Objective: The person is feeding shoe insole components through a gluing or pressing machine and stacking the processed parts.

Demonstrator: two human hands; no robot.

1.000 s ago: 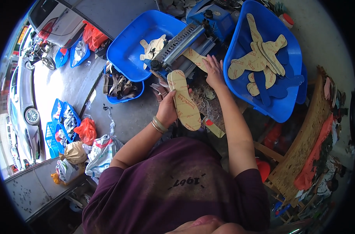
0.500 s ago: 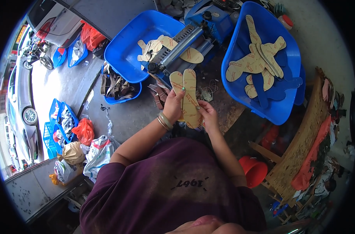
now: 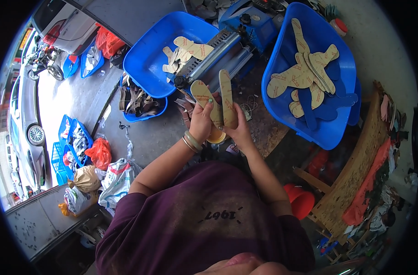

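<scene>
My left hand is closed round a cream shoe insole with red print, its rounded end pointing away from me. A second cream insole stands tilted beside it, gripped at its near end by my right hand. The two insoles lean apart at the top and come close together near my fingers. Below my hands a yellowish rounded end shows; I cannot tell which piece it belongs to. Just beyond is a blue machine with metal rollers. Another insole lies at the rollers' left side.
A blue tub left of the machine holds several insoles. Another blue tub at right holds cream insoles and blue sole-shaped pieces. A basket of brown strips stands at left. A red bucket and a wooden bench are at right.
The insole end on the near side of the rollers is gone from there; an insole shows further out on their left. My right hand has raised and tilted its insole away from the left one.
</scene>
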